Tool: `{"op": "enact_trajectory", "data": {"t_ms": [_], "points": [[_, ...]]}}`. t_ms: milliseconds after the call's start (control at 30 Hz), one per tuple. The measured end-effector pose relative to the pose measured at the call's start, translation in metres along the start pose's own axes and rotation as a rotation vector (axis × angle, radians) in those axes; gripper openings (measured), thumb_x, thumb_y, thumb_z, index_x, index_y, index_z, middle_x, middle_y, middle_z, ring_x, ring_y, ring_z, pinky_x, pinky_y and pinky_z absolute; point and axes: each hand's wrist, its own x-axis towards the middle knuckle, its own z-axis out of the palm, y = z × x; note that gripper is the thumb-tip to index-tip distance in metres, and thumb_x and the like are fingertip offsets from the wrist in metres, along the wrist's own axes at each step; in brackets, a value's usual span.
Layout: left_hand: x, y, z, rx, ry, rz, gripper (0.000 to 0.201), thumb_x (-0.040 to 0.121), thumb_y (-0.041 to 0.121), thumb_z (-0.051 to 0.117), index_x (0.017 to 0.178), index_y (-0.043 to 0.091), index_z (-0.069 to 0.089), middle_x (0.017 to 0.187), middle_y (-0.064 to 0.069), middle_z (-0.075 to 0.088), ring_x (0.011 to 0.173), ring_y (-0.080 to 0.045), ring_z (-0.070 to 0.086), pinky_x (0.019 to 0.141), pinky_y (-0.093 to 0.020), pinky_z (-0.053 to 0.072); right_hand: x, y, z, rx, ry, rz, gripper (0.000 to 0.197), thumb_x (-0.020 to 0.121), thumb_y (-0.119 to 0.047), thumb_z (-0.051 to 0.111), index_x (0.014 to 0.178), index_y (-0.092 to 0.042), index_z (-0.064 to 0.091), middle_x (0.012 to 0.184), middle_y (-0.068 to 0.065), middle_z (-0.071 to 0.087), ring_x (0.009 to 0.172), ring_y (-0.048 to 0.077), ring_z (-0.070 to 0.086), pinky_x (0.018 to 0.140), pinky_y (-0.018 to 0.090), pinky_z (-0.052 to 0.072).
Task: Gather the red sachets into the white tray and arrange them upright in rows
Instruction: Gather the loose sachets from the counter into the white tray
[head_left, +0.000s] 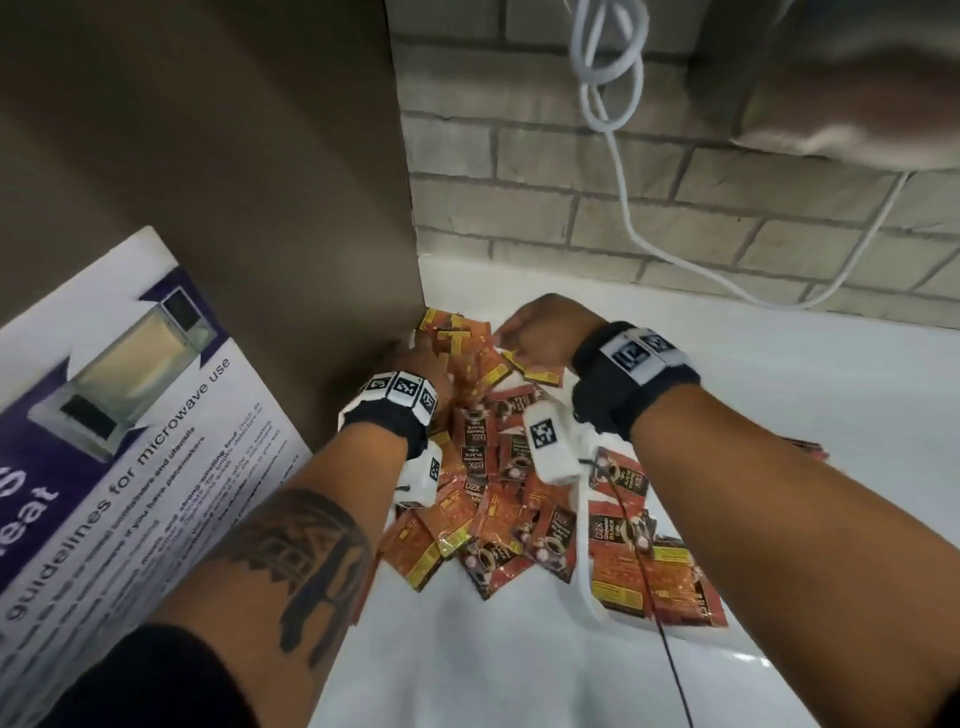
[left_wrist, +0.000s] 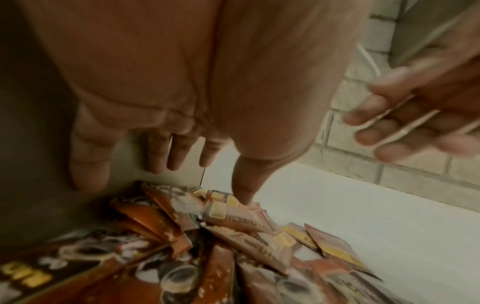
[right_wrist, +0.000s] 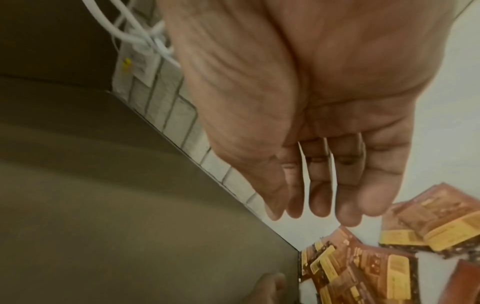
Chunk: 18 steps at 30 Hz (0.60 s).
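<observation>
A loose heap of red sachets (head_left: 493, 493) lies on the white counter (head_left: 779, 415), running into the corner by a brown panel. My left hand (head_left: 415, 353) hovers over the far end of the heap against that panel; in the left wrist view its fingers (left_wrist: 179, 156) are straight and the thumb tip touches a sachet (left_wrist: 233, 218). My right hand (head_left: 524, 327) is just to the right of it, fingers (right_wrist: 319, 203) extended above the counter and holding nothing, with sachets (right_wrist: 363, 267) below. A white rim (head_left: 587, 561) beside the right-hand sachets may be the tray; I cannot tell.
A brown panel (head_left: 234, 156) walls off the left side, with a microwave guidelines poster (head_left: 130, 441) leaning on it. A brick wall (head_left: 623, 182) closes the back, with a white cable (head_left: 618, 130) hanging there. A thin black wire (head_left: 670, 665) trails from my right wrist.
</observation>
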Motion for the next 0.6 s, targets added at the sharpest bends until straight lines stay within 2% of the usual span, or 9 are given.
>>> {"op": "enact_trajectory", "data": {"t_ms": [100, 200, 233, 267, 300, 333, 367, 500, 600], "points": [[0.005, -0.001, 0.007, -0.036, -0.04, -0.005, 0.066, 0.1, 0.033, 0.052, 0.154, 0.013, 0.021, 0.159, -0.017, 0.028, 0.143, -0.039, 0.034, 0.115, -0.048, 0.033, 0.038, -0.01, 0.017, -0.113, -0.012, 0.017, 0.024, 0.086, -0.023, 0.068, 0.103, -0.007, 0.075, 0.102, 0.009, 0.074, 0.088, 0.025, 0.068, 0.083, 0.035, 0.057], [0.009, -0.009, 0.014, -0.008, -0.023, 0.036, 0.054, 0.098, 0.024, 0.056, 0.145, 0.009, 0.035, 0.151, -0.018, 0.037, 0.138, -0.037, 0.04, 0.112, -0.045, 0.037, 0.072, -0.001, 0.045, -0.4, -0.036, 0.03, 0.025, 0.075, -0.029, 0.078, 0.095, -0.017, 0.073, 0.103, 0.003, 0.072, 0.096, 0.025, 0.069, 0.082, 0.036, 0.059], [0.01, -0.011, 0.015, -0.012, -0.019, 0.041, 0.049, 0.096, 0.024, 0.059, 0.14, 0.008, 0.043, 0.148, -0.017, 0.041, 0.135, -0.036, 0.043, 0.111, -0.043, 0.04, 0.084, 0.006, 0.056, -0.481, -0.037, 0.068, 0.039, 0.072, -0.035, 0.08, 0.105, -0.018, 0.07, 0.113, 0.002, 0.068, 0.108, 0.027, 0.067, 0.087, 0.041, 0.058], [0.01, -0.012, 0.015, -0.009, -0.024, 0.046, 0.046, 0.095, 0.025, 0.062, 0.135, 0.008, 0.048, 0.145, -0.017, 0.044, 0.133, -0.034, 0.045, 0.109, -0.041, 0.042, 0.089, 0.013, 0.065, -0.53, -0.037, 0.107, 0.061, 0.071, -0.041, 0.08, 0.125, -0.018, 0.061, 0.129, 0.005, 0.06, 0.122, 0.03, 0.059, 0.095, 0.049, 0.054], [0.009, -0.013, 0.015, -0.002, -0.034, 0.044, 0.046, 0.094, 0.028, 0.064, 0.133, 0.007, 0.051, 0.145, -0.017, 0.044, 0.133, -0.033, 0.046, 0.108, -0.039, 0.043, 0.09, 0.016, 0.072, -0.561, -0.039, 0.144, 0.082, 0.073, -0.046, 0.08, 0.143, -0.018, 0.046, 0.146, 0.009, 0.048, 0.133, 0.033, 0.049, 0.102, 0.055, 0.048], [0.008, -0.013, 0.015, 0.005, -0.045, 0.039, 0.049, 0.093, 0.031, 0.067, 0.133, 0.006, 0.051, 0.145, -0.018, 0.043, 0.134, -0.032, 0.045, 0.108, -0.038, 0.042, 0.092, 0.02, 0.077, -0.569, -0.046, 0.169, 0.096, 0.074, -0.048, 0.08, 0.152, -0.019, 0.033, 0.155, 0.011, 0.037, 0.138, 0.034, 0.044, 0.105, 0.057, 0.045], [0.007, -0.014, 0.016, -0.004, -0.043, 0.033, 0.052, 0.092, 0.032, 0.069, 0.133, 0.005, 0.05, 0.146, -0.018, 0.042, 0.135, -0.032, 0.044, 0.109, -0.037, 0.042, 0.092, 0.021, 0.08, -0.573, -0.049, 0.167, 0.101, 0.074, -0.047, 0.082, 0.154, -0.018, 0.027, 0.156, 0.011, 0.035, 0.139, 0.034, 0.043, 0.106, 0.056, 0.045], [0.003, -0.015, 0.017, -0.046, -0.02, 0.017, 0.054, 0.089, 0.028, 0.073, 0.131, 0.004, 0.05, 0.139, -0.016, 0.051, 0.13, -0.032, 0.049, 0.103, -0.037, 0.043, 0.092, 0.022, 0.089, -0.587, -0.011, 0.118, 0.086, 0.075, -0.035, 0.085, 0.144, -0.01, 0.042, 0.137, 0.01, 0.052, 0.129, 0.03, 0.051, 0.104, 0.047, 0.049], [0.002, -0.015, 0.015, -0.06, 0.018, 0.018, 0.05, 0.089, 0.019, 0.072, 0.131, 0.003, 0.05, 0.138, -0.016, 0.053, 0.129, -0.032, 0.051, 0.103, -0.037, 0.044, 0.091, 0.02, 0.085, -0.527, 0.015, 0.113, 0.055, 0.075, -0.021, 0.082, 0.124, -0.008, 0.06, 0.122, 0.01, 0.062, 0.114, 0.03, 0.063, 0.095, 0.045, 0.056]]}}
